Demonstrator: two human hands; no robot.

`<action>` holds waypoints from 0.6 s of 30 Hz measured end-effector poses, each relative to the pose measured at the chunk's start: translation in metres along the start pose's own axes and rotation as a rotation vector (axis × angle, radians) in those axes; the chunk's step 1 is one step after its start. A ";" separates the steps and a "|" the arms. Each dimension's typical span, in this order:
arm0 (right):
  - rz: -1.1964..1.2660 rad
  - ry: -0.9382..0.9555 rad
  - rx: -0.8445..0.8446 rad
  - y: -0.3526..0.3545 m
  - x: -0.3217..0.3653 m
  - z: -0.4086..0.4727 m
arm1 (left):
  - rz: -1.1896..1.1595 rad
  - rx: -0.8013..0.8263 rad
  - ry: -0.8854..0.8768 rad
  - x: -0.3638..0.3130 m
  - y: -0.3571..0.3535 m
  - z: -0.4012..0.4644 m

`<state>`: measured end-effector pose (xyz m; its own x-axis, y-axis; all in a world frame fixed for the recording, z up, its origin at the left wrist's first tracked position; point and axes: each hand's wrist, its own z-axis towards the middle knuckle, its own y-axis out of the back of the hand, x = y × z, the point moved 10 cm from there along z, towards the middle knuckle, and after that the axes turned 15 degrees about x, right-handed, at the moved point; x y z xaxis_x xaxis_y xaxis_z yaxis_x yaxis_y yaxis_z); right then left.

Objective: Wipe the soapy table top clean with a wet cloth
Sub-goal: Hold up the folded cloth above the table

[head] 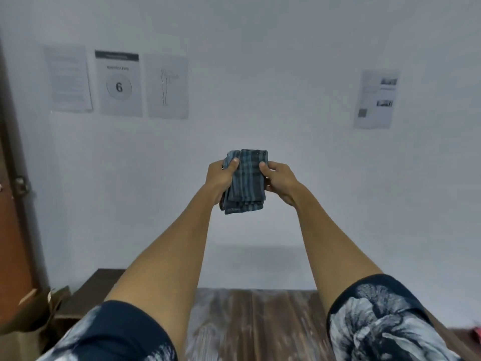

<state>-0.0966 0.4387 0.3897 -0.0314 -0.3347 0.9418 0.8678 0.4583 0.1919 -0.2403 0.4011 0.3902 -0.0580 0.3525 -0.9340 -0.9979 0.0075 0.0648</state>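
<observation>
Left hand and right hand gripping opposite sides of folded cloth.

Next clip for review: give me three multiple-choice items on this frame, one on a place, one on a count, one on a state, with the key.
1. Where is the folded checked cloth?
A. flat on the table
B. held up in front of the wall
C. on the floor

2. How many paper sheets hang on the wall?
A. two
B. four
C. six

3. The wooden table top looks:
A. streaked with white soap
B. covered by a tablecloth
C. stacked with plates

Key: 1 B, the left hand and right hand hold it aloft; 2 B, three left, one right; 3 A, pale smears cross the wood.
</observation>
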 end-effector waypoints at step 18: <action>0.019 0.067 -0.027 0.002 0.039 -0.007 | -0.064 0.009 -0.059 -0.034 -0.002 0.001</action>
<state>-0.0922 0.4206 0.4246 0.0173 -0.3809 0.9244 0.8811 0.4429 0.1660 -0.2359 0.3900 0.4218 0.0078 0.4056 -0.9140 -0.9991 0.0403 0.0094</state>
